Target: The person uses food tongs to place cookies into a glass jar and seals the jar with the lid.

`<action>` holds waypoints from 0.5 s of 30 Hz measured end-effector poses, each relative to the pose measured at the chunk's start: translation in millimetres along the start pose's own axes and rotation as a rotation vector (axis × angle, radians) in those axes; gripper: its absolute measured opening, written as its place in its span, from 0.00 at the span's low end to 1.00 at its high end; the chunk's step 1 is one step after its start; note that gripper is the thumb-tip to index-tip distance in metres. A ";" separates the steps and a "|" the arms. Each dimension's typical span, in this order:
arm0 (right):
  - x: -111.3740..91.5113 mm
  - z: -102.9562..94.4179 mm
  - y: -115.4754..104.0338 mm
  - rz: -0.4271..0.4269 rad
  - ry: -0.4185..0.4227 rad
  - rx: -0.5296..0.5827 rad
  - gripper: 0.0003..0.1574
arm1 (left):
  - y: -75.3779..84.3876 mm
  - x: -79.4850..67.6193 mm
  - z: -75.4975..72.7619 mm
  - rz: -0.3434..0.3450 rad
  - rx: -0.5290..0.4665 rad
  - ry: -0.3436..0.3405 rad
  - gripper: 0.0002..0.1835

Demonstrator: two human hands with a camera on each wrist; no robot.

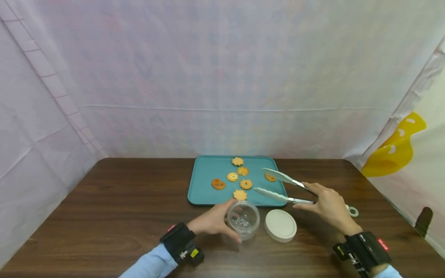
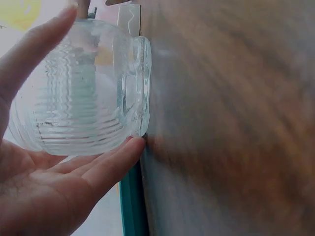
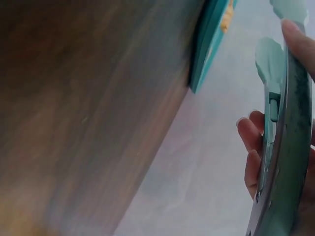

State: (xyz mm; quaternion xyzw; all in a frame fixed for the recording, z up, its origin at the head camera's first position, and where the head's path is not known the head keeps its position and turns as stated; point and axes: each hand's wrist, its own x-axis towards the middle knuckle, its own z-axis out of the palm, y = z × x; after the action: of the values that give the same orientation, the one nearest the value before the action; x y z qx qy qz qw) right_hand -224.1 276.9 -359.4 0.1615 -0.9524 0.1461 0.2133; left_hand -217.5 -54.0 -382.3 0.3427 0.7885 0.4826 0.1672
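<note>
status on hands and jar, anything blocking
Left hand around clear round jar, uncapped. Right hand holding pale-tipped metal tongs, spread. White round lid beside jar, not blocking.

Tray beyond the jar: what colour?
Teal blue. The tray shows best in the head view.
</note>
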 end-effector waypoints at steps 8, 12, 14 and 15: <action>18.4 21.0 -4.0 -0.073 -0.037 -0.076 0.45 | 0.7 0.4 -1.6 0.016 0.035 -0.016 0.46; 24.7 28.1 -4.7 -0.070 -0.074 -0.072 0.44 | 0.9 0.0 -2.3 0.017 0.020 -0.024 0.45; 28.0 29.8 -5.9 -0.061 -0.097 -0.057 0.44 | 1.0 0.0 -3.0 0.011 0.004 -0.029 0.44; 29.9 30.2 -6.8 -0.055 -0.108 -0.047 0.44 | 1.1 0.0 -3.3 0.006 -0.004 -0.032 0.44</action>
State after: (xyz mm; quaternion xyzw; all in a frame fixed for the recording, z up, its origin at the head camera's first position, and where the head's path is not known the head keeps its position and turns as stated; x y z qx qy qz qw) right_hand -258.0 253.0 -370.6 0.1904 -0.9608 0.1089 0.1694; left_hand -219.0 -55.8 -379.7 0.3527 0.7837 0.4790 0.1789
